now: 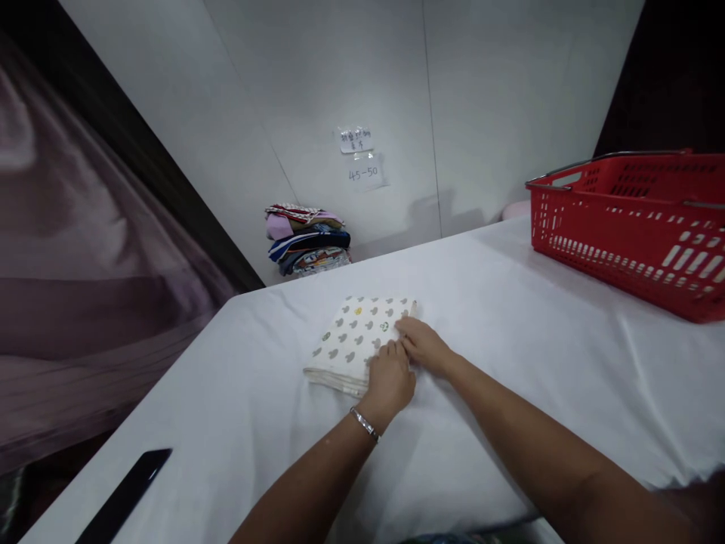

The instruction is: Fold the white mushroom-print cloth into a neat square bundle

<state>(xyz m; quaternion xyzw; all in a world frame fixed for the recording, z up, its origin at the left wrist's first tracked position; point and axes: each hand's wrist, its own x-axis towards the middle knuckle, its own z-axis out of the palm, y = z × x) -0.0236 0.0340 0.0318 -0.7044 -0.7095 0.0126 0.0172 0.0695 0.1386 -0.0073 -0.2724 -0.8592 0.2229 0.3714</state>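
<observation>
Two paper notes are stuck to the pale wall. The lower note reads "45-50" in handwriting; the upper note carries two lines of handwritten characters, too small and faint to read surely.

A folded cloth, off-white with rows of grey mushroom-like shapes and a few yellow and green ones, lies flat in several layers near the middle of the white-covered counter. Its near right corner is hidden by the hands.

The red basket is cut off at the right edge, and a pink thing behind it shows only in part. What the pile of folded fabrics past the counter's far edge rests on cannot be told. A dark, flat object at lower left runs out of view; it could be a phone.

The left forearm, with a bracelet at the wrist, slants up from the bottom. The left hand has its fingers bent and close together on the cloth's near right part. The right hand, just beside it, reaches in from lower right, fingers part-curled over the right edge. Both thumbs are hard to make out, so whether either hand grips or merely presses cannot be told.
</observation>
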